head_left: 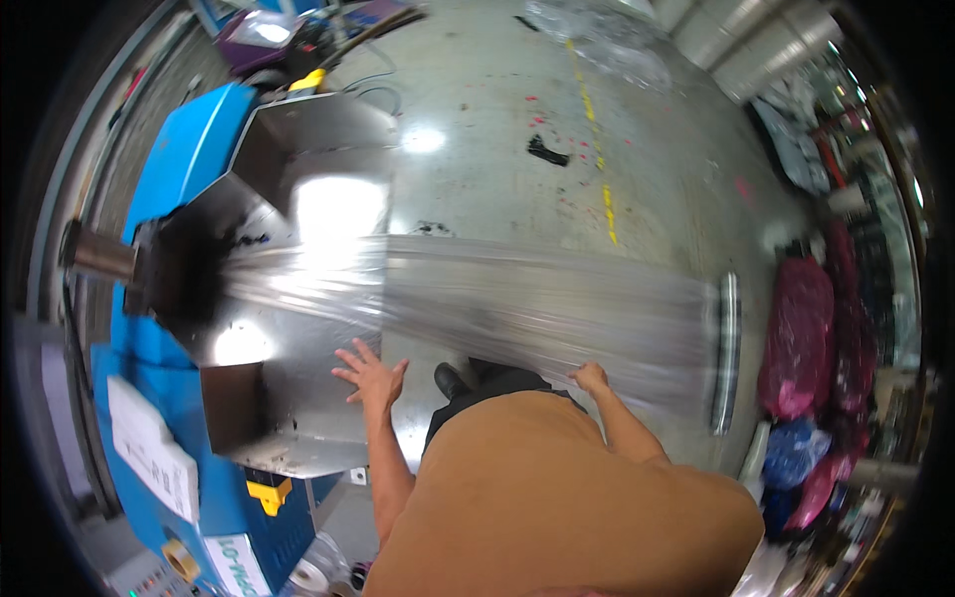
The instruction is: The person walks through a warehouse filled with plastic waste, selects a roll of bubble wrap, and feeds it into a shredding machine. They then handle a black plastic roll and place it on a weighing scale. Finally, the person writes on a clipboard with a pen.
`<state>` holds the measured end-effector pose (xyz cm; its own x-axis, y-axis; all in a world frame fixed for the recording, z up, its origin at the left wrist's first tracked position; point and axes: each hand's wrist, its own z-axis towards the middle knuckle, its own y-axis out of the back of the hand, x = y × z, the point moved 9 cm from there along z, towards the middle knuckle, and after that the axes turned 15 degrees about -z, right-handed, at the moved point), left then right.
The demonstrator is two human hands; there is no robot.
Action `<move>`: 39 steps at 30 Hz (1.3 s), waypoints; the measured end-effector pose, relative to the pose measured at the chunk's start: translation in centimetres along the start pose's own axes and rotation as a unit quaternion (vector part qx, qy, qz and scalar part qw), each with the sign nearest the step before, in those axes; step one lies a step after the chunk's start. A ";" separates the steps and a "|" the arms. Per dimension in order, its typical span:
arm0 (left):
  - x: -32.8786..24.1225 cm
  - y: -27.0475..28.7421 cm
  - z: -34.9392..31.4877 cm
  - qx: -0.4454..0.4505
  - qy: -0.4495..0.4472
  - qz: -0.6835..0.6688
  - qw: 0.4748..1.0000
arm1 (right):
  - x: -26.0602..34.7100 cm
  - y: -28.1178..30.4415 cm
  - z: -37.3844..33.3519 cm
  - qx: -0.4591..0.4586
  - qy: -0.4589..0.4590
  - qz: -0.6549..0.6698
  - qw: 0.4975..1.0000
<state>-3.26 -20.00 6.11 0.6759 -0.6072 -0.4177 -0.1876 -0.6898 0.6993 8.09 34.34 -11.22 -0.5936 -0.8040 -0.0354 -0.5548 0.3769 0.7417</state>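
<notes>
Stretching between the metal chute (318, 413) and a roll (729, 348), the clear film (527, 298) should be light, soft, slippery; its gathered folds (264, 283) offer better hold. Left hand (375, 381) is spread, empty; right hand (591, 377) half curled, grip unclear through blur.

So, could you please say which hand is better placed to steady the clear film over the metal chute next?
Probably the left hand: it is open and spread, beside the metal chute and near the clear film. The right hand is farther from the chute, curled at the film's near edge.
</notes>
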 end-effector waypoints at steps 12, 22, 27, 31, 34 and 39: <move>4.0 -3.2 7.9 -0.148 -0.016 -0.012 0.989 | -22.6 -22.6 -6.5 0.169 -0.186 0.289 0.924; -11.6 -22.8 0.5 -0.087 -0.196 0.238 0.947 | -33.6 -18.4 -3.9 0.077 -0.180 0.518 0.833; -11.5 -32.1 -1.3 -0.020 -0.213 0.311 0.926 | -42.4 -14.2 -8.2 -0.065 -0.243 0.532 0.808; -12.6 -37.2 -0.9 -0.049 -0.230 0.382 0.894 | -47.6 -19.5 -12.5 -0.081 -0.340 0.536 0.768; -13.1 -40.5 -0.6 0.013 -0.251 0.402 0.881 | -47.1 -25.8 -16.7 0.023 -0.415 0.518 0.748; -13.3 -46.3 0.1 0.221 -0.238 0.398 0.858 | -38.0 -38.2 -22.3 0.074 -0.424 0.612 0.663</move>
<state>-3.61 19.97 -20.81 -0.1390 -0.9750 -0.1735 -0.7778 -0.0010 0.6285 64.84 40.26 -23.22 -0.7316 0.6707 0.1218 0.6318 0.6001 0.4906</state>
